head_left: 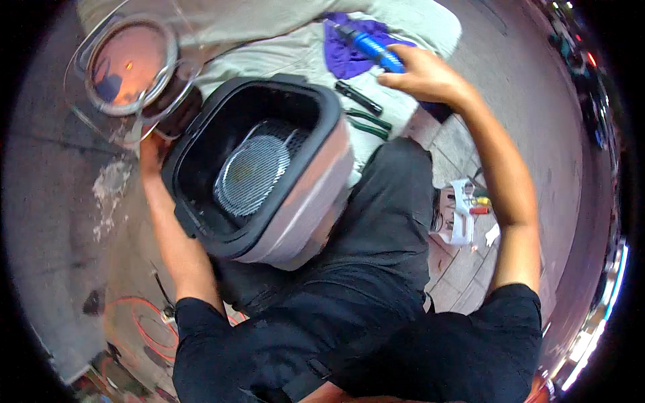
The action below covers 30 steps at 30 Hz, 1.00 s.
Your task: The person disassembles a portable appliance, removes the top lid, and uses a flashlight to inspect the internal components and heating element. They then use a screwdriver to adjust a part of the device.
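Observation:
My left hand [153, 151] grips the lower edge of a round lid [131, 64] with a clear outer rim and a shiny, reflective centre; its fingers are mostly hidden. Beside that hand, a deep black-lined cooker pot [306, 195] rests tilted against my lap, with a round wire rack [254, 176] inside. At the upper right my right hand [430, 72] is closed on the end of a blue-handled screwdriver [369, 48]. The tool's tip points up and left, over a purple cloth [341, 59].
A black flashlight-shaped tool [359, 98] and green-handled pliers [369, 125] lie on a pale cloth [269, 50] beside the pot. On the paving to my right is a white organizer [460, 218] with small tools. An orange hose [138, 322] coils at lower left.

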Each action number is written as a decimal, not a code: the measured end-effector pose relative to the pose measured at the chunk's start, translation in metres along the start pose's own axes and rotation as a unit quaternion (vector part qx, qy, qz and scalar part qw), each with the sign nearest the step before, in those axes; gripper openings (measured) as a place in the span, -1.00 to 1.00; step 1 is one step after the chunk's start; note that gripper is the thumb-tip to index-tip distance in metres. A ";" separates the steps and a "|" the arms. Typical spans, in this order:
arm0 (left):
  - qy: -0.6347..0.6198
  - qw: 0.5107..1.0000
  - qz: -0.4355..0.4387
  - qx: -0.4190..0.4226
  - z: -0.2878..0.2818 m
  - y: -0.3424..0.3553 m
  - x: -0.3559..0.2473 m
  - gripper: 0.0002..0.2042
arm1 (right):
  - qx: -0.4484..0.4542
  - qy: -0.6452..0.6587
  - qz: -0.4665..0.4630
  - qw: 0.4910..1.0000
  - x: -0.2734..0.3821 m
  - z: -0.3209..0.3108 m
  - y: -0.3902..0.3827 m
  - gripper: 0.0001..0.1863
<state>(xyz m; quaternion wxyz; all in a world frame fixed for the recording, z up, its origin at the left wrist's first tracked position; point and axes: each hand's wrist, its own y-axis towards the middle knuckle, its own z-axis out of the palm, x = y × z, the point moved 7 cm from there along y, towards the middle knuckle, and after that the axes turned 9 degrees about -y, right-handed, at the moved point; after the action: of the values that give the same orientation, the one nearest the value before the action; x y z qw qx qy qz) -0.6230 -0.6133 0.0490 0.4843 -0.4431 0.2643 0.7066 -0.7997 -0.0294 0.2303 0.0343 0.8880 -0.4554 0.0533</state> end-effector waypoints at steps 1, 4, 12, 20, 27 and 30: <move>0.001 1.000 0.003 -0.001 0.012 -0.002 -0.002 -0.47 | -0.014 -0.035 0.012 0.999 -0.017 0.030 0.006 -0.27; 0.020 0.999 0.020 -0.037 0.000 -0.027 -0.028 -0.47 | 0.039 -0.077 0.011 0.996 -0.025 0.104 0.040 -0.33; 0.058 0.996 0.008 -0.063 0.023 -0.025 -0.014 -0.47 | 0.078 0.019 0.081 0.994 -0.034 0.182 0.071 -0.43; 0.074 0.996 0.002 -0.057 0.033 -0.012 -0.014 -0.46 | 0.078 0.041 0.120 0.989 -0.032 0.179 0.062 -0.38; 0.079 0.995 0.005 -0.060 0.039 -0.019 -0.026 -0.46 | 0.081 0.052 0.147 0.985 -0.034 0.177 0.061 -0.39; 0.077 0.995 0.005 -0.063 0.040 -0.029 -0.023 -0.46 | 0.063 0.041 0.156 0.985 -0.041 0.174 0.054 -0.39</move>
<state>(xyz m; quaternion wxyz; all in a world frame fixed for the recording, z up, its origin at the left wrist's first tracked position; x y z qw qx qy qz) -0.6082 -0.5802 0.0896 0.4297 -0.5246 0.2577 0.6883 -0.8561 -0.0470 0.0537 -0.0116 0.8036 -0.5822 0.1226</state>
